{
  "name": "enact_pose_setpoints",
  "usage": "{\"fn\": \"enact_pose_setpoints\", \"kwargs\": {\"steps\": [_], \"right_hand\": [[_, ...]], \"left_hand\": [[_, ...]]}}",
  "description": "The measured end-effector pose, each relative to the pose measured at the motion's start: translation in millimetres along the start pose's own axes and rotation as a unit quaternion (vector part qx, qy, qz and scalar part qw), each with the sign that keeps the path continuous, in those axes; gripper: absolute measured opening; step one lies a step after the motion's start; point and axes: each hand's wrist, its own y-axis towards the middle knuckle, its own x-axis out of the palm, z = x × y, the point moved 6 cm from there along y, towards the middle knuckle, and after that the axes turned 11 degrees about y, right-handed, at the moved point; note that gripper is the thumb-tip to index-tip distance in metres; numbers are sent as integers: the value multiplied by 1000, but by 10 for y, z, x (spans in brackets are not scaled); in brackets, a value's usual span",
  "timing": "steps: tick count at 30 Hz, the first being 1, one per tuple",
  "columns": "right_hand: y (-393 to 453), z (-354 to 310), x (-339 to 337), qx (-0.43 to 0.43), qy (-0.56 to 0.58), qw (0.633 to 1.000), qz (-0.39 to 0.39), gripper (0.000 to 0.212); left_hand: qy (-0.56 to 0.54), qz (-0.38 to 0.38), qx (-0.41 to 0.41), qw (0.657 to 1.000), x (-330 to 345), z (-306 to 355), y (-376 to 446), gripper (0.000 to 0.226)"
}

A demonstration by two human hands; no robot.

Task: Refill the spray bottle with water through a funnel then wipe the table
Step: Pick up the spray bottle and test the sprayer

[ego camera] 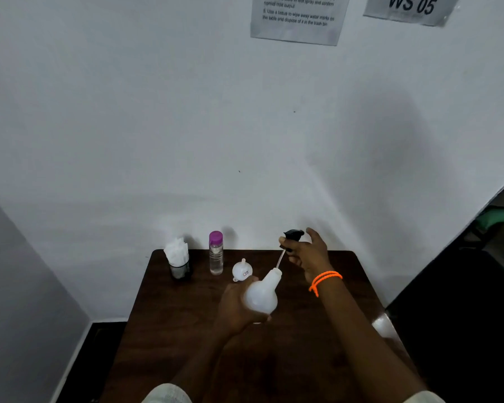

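My left hand [237,306] grips the round white spray bottle [262,293], tilted with its open neck toward the upper right. My right hand [306,253] holds the black spray head [292,236] lifted off the bottle; its thin dip tube [280,259] still reaches down into the neck. A small white funnel [241,270] lies upside down on the dark wooden table [186,330], just behind the bottle. Further left stands a clear water bottle [216,254] with a purple cap.
A black mesh holder of white tissues [177,258] stands at the table's back left corner. The table is pushed against a white wall with printed sheets [298,18] taped high up. Dark floor lies on both sides of the table.
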Motion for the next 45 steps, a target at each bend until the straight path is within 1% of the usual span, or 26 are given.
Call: {"fn": "enact_pose_setpoints", "kwargs": {"steps": [2,4,6,8,10,11,13,15,18,20,23,25,27,29,31,33,38,42,45], "right_hand": [[21,-17,-36,28,34,999,-1,84],[63,-50,-72,35,51,998,-1,71],[99,-80,-117,31,60,998,10,66],[99,-109,-155,28,64,997,25,63],[88,-131,-186,32,60,997,36,53],[76,-140,-199,38,60,997,39,45],[81,-143,-239,49,68,995,54,33],[113,-115,-305,63,72,993,74,35],[164,-59,-451,73,61,990,105,52],[181,-16,-543,80,49,989,116,55],[194,48,-672,89,48,987,128,48],[194,97,-747,100,43,985,131,41],[168,149,-794,117,39,985,124,31],[138,204,-834,134,38,983,116,24],[104,253,-873,147,32,982,116,23],[84,304,-912,156,28,981,115,22],[69,371,-989,163,24,978,126,24],[76,398,-1001,163,19,978,129,21],[127,442,-1046,154,8,977,144,24]], "left_hand": [[14,-1,4,1000,-2,-49,8,86],[27,-9,12,1000,-15,-57,12,82],[21,-20,23,999,-21,-63,9,72],[23,-31,36,999,-17,-47,-17,58],[16,-40,51,998,-11,-15,-52,49],[8,-40,55,998,-6,-22,-71,50],[-9,-45,57,997,7,-56,-114,61],[-23,-45,61,997,10,-117,-135,72],[-36,-43,57,997,-9,-173,-158,80],[-46,-37,41,997,-14,-239,-172,84],[-64,-12,6,998,-13,-374,-177,84],[-63,-5,-1,998,-23,-406,-146,83],[-61,-2,-13,998,-18,-451,-122,83],[-69,3,-22,997,-8,-489,-124,87],[-79,5,-36,996,30,-541,-124,90],[-77,13,-47,996,24,-532,-137,87],[-80,1,-59,995,73,-566,-145,89],[-55,-9,-50,997,121,-637,-134,90],[-36,-10,-42,998,124,-659,-125,88]]}}
